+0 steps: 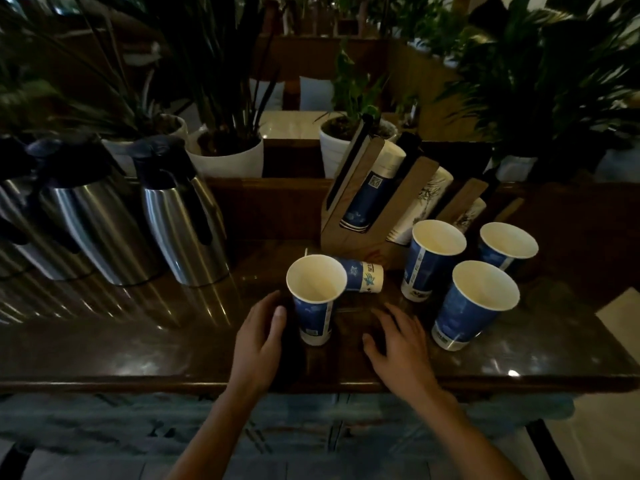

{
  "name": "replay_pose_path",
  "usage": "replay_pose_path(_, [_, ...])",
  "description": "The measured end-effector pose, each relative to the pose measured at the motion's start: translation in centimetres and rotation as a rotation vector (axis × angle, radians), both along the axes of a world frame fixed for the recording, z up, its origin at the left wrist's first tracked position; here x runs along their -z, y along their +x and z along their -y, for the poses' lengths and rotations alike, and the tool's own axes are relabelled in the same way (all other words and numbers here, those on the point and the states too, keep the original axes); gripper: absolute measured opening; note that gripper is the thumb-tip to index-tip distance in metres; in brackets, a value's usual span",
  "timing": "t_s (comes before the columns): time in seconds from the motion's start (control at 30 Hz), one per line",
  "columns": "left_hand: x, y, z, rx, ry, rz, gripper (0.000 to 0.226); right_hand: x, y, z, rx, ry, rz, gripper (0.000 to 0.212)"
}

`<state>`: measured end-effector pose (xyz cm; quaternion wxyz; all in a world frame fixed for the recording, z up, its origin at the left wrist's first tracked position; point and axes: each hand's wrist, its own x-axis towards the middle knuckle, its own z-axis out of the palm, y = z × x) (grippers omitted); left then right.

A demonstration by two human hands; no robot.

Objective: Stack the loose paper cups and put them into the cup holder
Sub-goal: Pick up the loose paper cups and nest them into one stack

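Several blue paper cups stand loose on the dark wooden counter. The nearest upright cup [314, 299] is just right of my left hand [260, 341], whose fingers are apart and close to its side without gripping. Behind it a cup [363, 274] lies on its side. Three more stand upright at the right: one in the middle [431, 259], one at the front right [472, 304] and one at the far right [506, 247]. My right hand [400, 342] hovers open between the nearest cup and the front right one. The brown slanted cup holder [349, 233] behind them holds stacked cups.
Three steel thermos jugs [180, 216] line the counter's left side. White plant pots [228, 157] and leafy plants stand behind the counter. The counter's front edge [173, 379] runs just below my wrists, with the floor beyond it.
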<state>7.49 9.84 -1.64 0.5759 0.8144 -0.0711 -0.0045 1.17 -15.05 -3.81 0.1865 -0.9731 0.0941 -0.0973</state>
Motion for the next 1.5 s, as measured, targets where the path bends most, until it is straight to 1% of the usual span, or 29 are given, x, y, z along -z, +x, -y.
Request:
replay_pose_path(0.1, [-0.6, 0.2, 0.9, 0.049, -0.071, 0.076, 0.059, -1.8, 1.4, -0.9, -0.014, 0.056, 0.167, 0.055])
replay_pose_path(0.17, [-0.8, 0.4, 1.8, 0.095, -0.099, 0.098, 0.073, -3.0, 2.8, -1.4, -0.042, 0.066, 0.207, 0.060])
replay_pose_path(0.27, [-1.0, 0.5, 3.1, 0.122, -0.113, 0.171, 0.094, -4.5, 4.9, -1.8, -0.123, 0.055, 0.169, 0.070])
replay_pose_path(0.37, [-1.3, 0.5, 4.1, 0.111, -0.162, 0.188, 0.104, -5.5, 7.0, -2.0, -0.227, 0.056, 0.114, 0.083])
replay_pose_path(0.43, [-1.4, 0.6, 4.7, 0.103, -0.200, 0.170, 0.105, -5.9, 8.2, -2.1, -0.283, 0.026, 0.064, 0.090])
replay_pose_path(0.53, [-1.4, 0.9, 5.2, 0.078, -0.219, 0.145, 0.101, -6.1, 9.6, -2.3, -0.305, 0.023, 0.060, 0.090])
replay_pose_path(0.67, [-1.0, 1.4, 4.9, 0.063, -0.221, 0.164, 0.091, -5.3, 10.3, -2.8, -0.294, 0.054, 0.065, 0.088])
replay_pose_path(0.83, [-0.7, 1.9, 4.3, 0.056, -0.234, 0.196, 0.090, -4.1, 11.5, -2.9, -0.208, -0.068, -0.019, 0.094])
replay_pose_path(1.03, [-0.7, 2.2, 3.9, 0.068, -0.213, 0.205, 0.090, -4.4, 12.5, -2.5, -0.172, -0.097, -0.062, 0.092])
replay_pose_path(1.1, [-0.6, 2.3, 3.5, 0.066, -0.201, 0.200, 0.090, -4.6, 12.5, -2.3, -0.172, -0.103, -0.076, 0.094])
replay_pose_path(1.13, [-0.5, 2.4, 3.3, 0.062, -0.195, 0.198, 0.090, -4.8, 12.5, -2.1, -0.155, -0.075, -0.070, 0.096])
replay_pose_path(1.17, [-0.5, 2.5, 3.0, 0.054, -0.189, 0.199, 0.090, -5.1, 12.4, -2.0, -0.127, -0.003, -0.051, 0.099])
replay_pose_path(1.23, [-0.3, 2.6, 2.6, 0.039, -0.178, 0.207, 0.089, -5.8, 12.1, -1.9, -0.063, 0.276, 0.043, 0.100])
replay_pose_path(1.3, [-0.2, 2.7, 2.4, 0.035, -0.176, 0.201, 0.089, -6.6, 11.6, -1.9, -0.022, 0.520, 0.180, 0.093])
replay_pose_path(1.4, [-0.3, 2.7, 2.4, 0.037, -0.177, 0.188, 0.089, -8.2, 11.1, -1.7, 0.029, 0.692, 0.324, 0.073])
replay_pose_path(1.5, [-0.4, 2.7, 2.5, 0.043, -0.196, 0.180, 0.088, -10.7, 10.8, -1.8, 0.001, 0.775, 0.437, 0.067])
